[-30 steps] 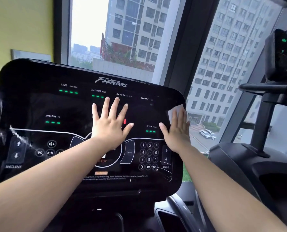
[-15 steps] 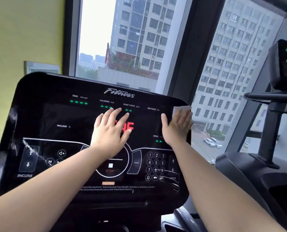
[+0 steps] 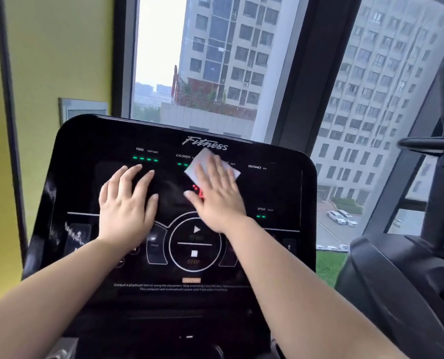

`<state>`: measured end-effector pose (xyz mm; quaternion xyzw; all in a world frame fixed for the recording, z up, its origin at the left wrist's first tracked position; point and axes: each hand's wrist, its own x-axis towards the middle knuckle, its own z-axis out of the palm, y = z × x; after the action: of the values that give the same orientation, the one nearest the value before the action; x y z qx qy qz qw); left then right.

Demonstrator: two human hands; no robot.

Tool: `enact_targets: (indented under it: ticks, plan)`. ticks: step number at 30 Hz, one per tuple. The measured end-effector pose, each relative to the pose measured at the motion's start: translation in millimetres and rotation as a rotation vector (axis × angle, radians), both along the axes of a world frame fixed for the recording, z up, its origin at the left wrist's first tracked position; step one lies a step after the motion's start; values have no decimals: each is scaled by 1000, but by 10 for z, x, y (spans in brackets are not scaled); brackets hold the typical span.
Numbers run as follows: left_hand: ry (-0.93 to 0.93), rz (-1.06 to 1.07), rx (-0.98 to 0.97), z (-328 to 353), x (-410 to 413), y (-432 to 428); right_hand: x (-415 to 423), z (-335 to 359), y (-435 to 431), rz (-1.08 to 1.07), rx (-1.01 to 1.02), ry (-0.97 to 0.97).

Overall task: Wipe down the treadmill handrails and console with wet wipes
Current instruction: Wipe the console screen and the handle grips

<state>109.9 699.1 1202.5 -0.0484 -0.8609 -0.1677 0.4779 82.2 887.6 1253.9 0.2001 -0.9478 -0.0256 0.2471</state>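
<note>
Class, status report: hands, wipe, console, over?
Right hand flat, pressing wet wipe on console. Left hand flat on console, holding nothing. Nothing in the way.

The black console (image 3: 275,187) stands tilted back, lit (green dashes, red digits). A white wipe (image 3: 197,163) lies flat on its upper middle, just under the logo (image 3: 204,144).

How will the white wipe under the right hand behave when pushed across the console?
Probably limp and light: the wipe lies flat beneath the right hand, fingers straight. It likely slides easily on the glossy console, though a free corner may fold over.
</note>
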Motion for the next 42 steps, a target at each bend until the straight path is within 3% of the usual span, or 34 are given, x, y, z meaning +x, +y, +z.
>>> enact_targets:
  ticks: [5, 10, 16, 21, 27, 30, 33, 35, 38, 42]
  plan:
    - [2, -1, 24, -27, 52, -144, 68, -101, 719, -393, -318, 6]
    - [-25, 69, 102, -109, 148, -415, 21, -41, 233, -520, -600, -3]
    - [-119, 12, 187, -212, 302, -773, 21, 27, -781, -359, -350, -10]
    - [-118, -55, 162, -311, 337, -906, 101, -4, -1591, -57, -70, 10]
    - [-109, -99, 174, -364, 372, -993, 165, -193, -1439, 194, 410, 75]
    - [-134, -111, 143, -360, 390, -1040, 139, -164, -904, 138, 260, 57]
    - [-166, -119, 114, -350, 413, -1079, 153, -138, -440, -198, -59, 47]
    - [-173, -117, 110, -338, 425, -1084, 160, -143, -445, -375, -252, 33]
    - [-176, -121, 129, -331, 443, -1063, 151, -113, -906, -439, -498, -12]
    - [-173, -159, 192, -331, 427, -1041, 249, -334, -1614, -170, -172, 22]
